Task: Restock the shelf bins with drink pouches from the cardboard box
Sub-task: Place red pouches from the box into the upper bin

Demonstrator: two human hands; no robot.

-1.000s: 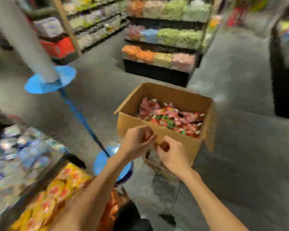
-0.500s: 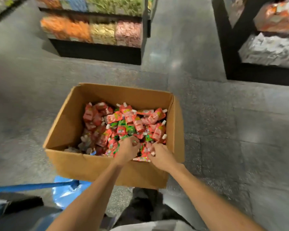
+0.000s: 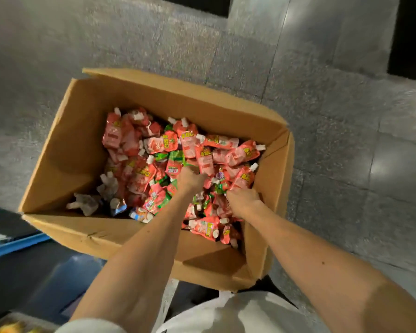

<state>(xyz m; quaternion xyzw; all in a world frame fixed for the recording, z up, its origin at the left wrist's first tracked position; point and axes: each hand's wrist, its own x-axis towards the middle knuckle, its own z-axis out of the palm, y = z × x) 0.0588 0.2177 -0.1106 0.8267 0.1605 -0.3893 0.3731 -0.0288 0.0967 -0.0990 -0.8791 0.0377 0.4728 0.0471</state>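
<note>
Reaching down from the bottom edge of the frame, both bare forearms go into the open cardboard box [image 3: 77, 145], which sits at the centre of the picture on a grey speckled stone floor [image 3: 334, 140]. The drink pouches [image 3: 185, 140] lie loose inside it, mostly red and pink with white caps and a few green ones mixed in. They are heaped toward the right and far sides of the box. A handful of paler pouches lies in the near left part, against bare cardboard.

The left hand [image 3: 190, 179] is in the middle of the heap, knuckles up, its fingers curled down round pouches beneath it. The right hand [image 3: 243, 200] is just to the right of it, close to the box's right wall. Its fingers are sunk among the pouches, and with the blur it cannot be told whether they are gripping any.

A blue bar [image 3: 10, 243] crosses the lower left of the frame, and a white garment [image 3: 238, 313] shows at the bottom centre.
</note>
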